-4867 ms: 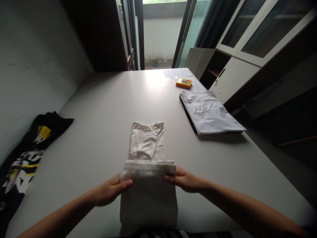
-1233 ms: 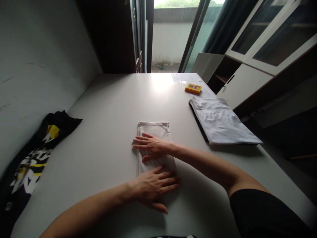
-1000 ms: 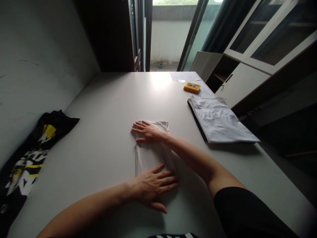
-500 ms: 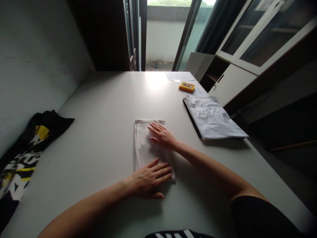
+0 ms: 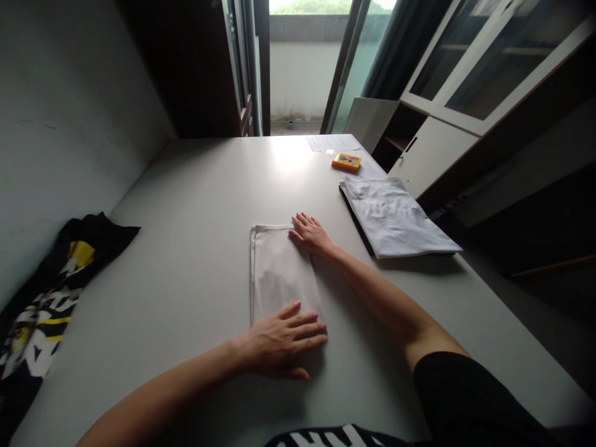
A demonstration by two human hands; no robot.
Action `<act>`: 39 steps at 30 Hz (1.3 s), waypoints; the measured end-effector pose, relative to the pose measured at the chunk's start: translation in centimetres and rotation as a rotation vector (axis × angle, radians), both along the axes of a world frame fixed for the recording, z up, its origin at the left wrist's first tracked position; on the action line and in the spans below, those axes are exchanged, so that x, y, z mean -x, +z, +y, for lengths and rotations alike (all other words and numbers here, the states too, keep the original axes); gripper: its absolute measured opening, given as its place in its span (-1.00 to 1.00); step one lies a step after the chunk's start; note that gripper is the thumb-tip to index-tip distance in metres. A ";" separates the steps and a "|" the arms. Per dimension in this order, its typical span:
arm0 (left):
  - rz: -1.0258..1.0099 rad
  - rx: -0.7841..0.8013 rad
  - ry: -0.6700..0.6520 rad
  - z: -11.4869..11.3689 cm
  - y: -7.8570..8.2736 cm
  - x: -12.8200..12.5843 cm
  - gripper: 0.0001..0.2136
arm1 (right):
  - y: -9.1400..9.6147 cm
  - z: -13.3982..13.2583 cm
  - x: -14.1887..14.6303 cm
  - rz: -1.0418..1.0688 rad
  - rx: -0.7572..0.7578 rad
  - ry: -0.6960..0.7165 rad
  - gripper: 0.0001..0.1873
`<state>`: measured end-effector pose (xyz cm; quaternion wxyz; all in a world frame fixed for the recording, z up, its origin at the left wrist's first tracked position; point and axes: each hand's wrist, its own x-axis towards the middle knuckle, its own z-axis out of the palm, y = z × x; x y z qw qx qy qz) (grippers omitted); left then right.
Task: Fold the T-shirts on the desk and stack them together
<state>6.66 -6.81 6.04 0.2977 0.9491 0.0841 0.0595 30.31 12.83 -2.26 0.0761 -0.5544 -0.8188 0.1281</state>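
A cream garment [image 5: 279,273], folded into a narrow rectangle, lies on the grey table [image 5: 195,205] in front of me. My left hand [image 5: 279,341] lies flat, fingers spread, across its near edge. My right hand [image 5: 311,234] rests flat with fingers stretched out on the garment's far right corner. Neither hand holds anything.
A folded white garment [image 5: 395,214] lies on a dark board at the right, near the table edge. Beyond it sit an orange box [image 5: 346,162] and a paper sheet [image 5: 332,142]. A black printed garment [image 5: 46,285] lies crumpled at the left against the wall. Cabinets stand on the right.
The garment was folded over once more into a short rectangle. Since then my right hand has slid from its far left corner across to the far right corner; my left hand stayed pressed on the near edge.
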 end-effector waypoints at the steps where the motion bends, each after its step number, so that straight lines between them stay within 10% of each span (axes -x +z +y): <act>1: -0.004 -0.022 0.038 0.3 0.0 0.3 -0.33 | -0.1 -0.1 -0.3 0.028 -0.012 -0.007 -0.33; 12: 0.271 -0.180 0.717 7.7 -5.4 5.8 -0.37 | 0.6 -3.3 -0.9 0.091 -0.062 -0.176 -0.38; 20: 0.213 -0.138 1.057 8.2 -5.4 5.7 -0.44 | 3.4 -4.6 0.7 -0.063 -0.052 -0.343 -0.30; 30: -0.228 0.507 1.342 13.2 -4.0 3.1 -0.44 | 3.3 -4.4 2.0 0.464 0.199 -0.285 -0.47; 39: -0.560 0.999 1.456 15.3 -5.4 2.0 -0.28 | 4.8 -4.9 0.7 0.334 0.348 -0.132 -0.54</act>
